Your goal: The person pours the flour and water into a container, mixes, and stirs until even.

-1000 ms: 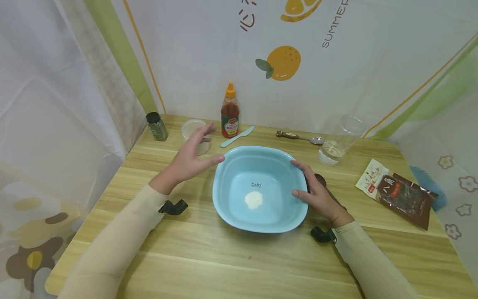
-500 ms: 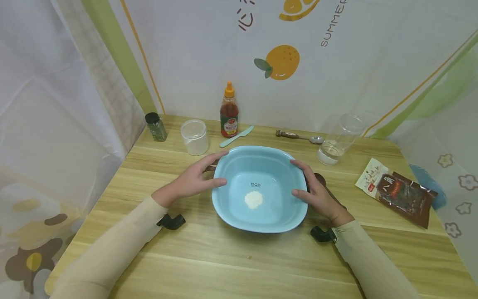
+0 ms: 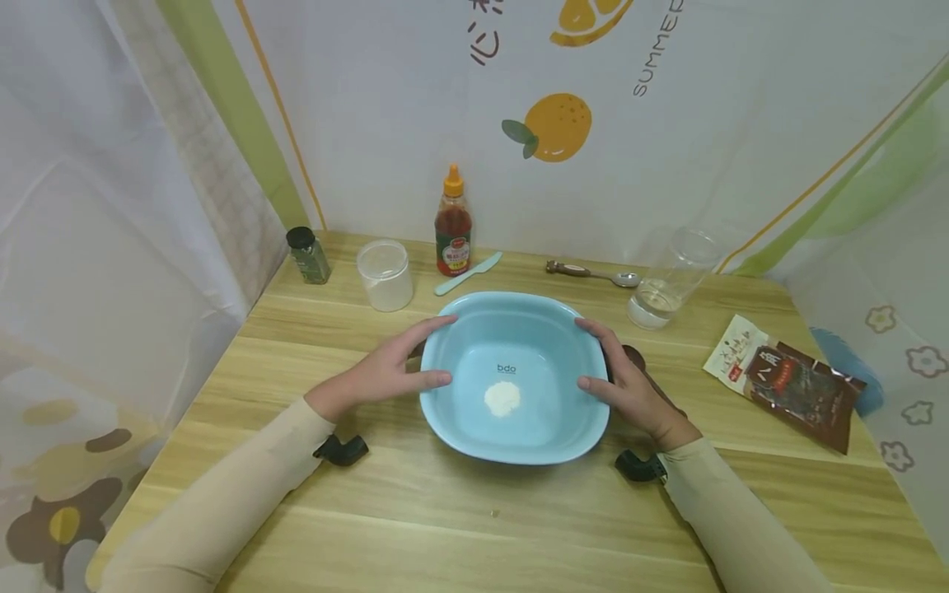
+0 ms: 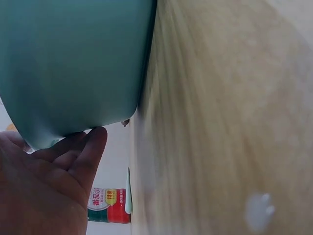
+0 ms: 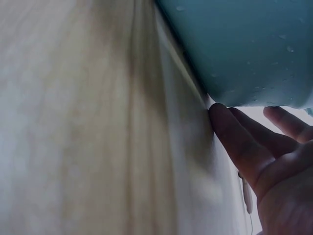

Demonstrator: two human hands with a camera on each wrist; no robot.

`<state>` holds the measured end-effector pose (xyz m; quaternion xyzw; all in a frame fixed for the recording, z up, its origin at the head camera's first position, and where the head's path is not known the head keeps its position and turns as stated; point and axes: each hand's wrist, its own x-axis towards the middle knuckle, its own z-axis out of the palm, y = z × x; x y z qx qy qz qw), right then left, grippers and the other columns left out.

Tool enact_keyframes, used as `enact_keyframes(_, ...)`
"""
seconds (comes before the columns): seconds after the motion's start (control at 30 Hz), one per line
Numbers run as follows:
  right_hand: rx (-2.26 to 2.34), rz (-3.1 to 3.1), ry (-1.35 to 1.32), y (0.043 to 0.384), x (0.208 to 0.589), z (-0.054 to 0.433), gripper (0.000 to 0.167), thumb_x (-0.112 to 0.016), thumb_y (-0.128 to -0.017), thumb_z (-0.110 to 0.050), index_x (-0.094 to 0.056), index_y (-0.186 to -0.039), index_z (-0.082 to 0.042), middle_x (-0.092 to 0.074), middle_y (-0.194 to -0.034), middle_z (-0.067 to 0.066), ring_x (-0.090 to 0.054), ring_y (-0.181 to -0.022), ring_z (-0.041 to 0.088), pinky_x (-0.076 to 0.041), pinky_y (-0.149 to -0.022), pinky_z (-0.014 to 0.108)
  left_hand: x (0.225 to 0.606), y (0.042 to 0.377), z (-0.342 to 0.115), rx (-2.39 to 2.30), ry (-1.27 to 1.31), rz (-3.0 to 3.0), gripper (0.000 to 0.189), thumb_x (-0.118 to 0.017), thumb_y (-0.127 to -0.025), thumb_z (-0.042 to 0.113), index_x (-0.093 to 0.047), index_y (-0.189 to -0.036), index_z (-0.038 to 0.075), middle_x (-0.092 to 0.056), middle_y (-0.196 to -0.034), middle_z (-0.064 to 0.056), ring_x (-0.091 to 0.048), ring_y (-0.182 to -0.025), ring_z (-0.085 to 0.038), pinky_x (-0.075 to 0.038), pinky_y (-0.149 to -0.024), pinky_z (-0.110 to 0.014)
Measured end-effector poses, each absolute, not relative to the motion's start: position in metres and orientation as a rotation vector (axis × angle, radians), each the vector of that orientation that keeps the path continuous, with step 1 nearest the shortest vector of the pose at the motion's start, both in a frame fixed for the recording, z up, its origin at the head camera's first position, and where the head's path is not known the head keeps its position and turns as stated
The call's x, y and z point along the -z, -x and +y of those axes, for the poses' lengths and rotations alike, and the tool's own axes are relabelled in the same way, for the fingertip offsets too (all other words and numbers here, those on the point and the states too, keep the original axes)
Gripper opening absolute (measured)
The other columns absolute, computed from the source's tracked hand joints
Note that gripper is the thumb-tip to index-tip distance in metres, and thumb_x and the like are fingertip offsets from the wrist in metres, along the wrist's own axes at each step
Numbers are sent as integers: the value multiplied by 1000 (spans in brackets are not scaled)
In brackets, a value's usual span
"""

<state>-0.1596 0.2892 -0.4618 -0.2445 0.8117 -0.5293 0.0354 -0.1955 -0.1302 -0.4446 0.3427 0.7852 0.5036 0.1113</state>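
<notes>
A light blue plastic basin (image 3: 530,329) sits mid-table, with a small patch of white powder (image 3: 502,399) on its floor. My left hand (image 3: 385,369) grips its left side, thumb over the rim and fingers along the outside. On the opposite side my right hand (image 3: 628,383) holds it the same way, thumb inside the rim. In the left wrist view, fingers (image 4: 90,154) lie against the outer wall of the basin (image 4: 73,63). The right wrist view has fingertips (image 5: 221,113) at the basin's lower edge, close to the tabletop; droplets dot the wall.
Behind the basin stand a green spice jar (image 3: 308,257), a clear tub of white powder (image 3: 385,276), a red sauce bottle (image 3: 453,226), a pale knife (image 3: 469,274), a spoon (image 3: 593,273) and a tall glass of water (image 3: 670,280). A brown-and-white star anise packet (image 3: 786,383) lies right.
My left hand has come down from beside the clear tub to the basin's left side and now grips it. The right hand and basin have stayed in place.
</notes>
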Motion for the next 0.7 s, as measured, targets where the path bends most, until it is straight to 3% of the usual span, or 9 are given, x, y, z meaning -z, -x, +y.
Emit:
enact_keyframes(0.4, 1674, 2508, 718, 162, 463, 294, 82, -65, -104, -8, -26, -175, -14, -23, -180, 17, -35, -156, 46, -42, -113, 16, 444, 206, -118, -1471, -998, 2331, 86, -79, -102, 20, -33, -174, 8, -42, -172, -19, -56, -148, -42, -54, -115, -56)
enact_keyframes(0.7, 1687, 2514, 699, 169, 459, 296, 84, -68, -103, -7, -25, -175, -14, -32, -175, 22, -44, -150, 48, -49, -109, 22, 442, 213, -116, -1454, -981, 2361, 89, -80, -101, 24, -32, -174, 7, -43, -172, -18, -57, -147, -41, -56, -113, -54)
